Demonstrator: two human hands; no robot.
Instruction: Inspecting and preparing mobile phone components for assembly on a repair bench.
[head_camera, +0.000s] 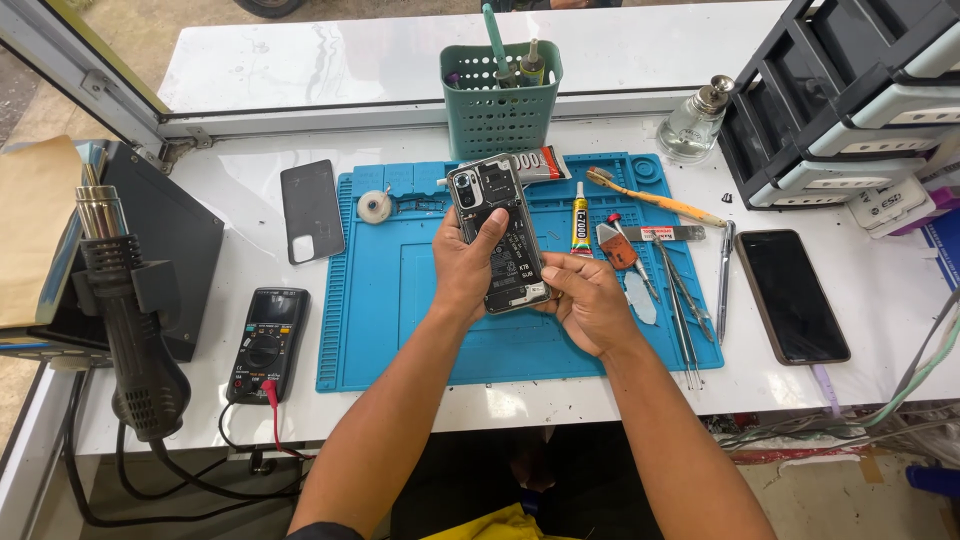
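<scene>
2 hands grip an opened black smartphone with exposed internals (497, 235) above the blue silicone repair mat (400, 310) on the white desk (250, 200): left hand (465, 265) clamped on its left edge, right hand (590, 300) clamped on its lower corner.

left hand (462, 262) + right hand (590, 300) grip opened phone (497, 232) | blue mat (380, 330) | possibly back removed

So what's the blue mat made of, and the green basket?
The blue mat looks like soft rubber or silicone: matte, with moulded ridges and little trays. The green basket looks like hard plastic: one even colour, with a grid of holes in its walls.
</scene>
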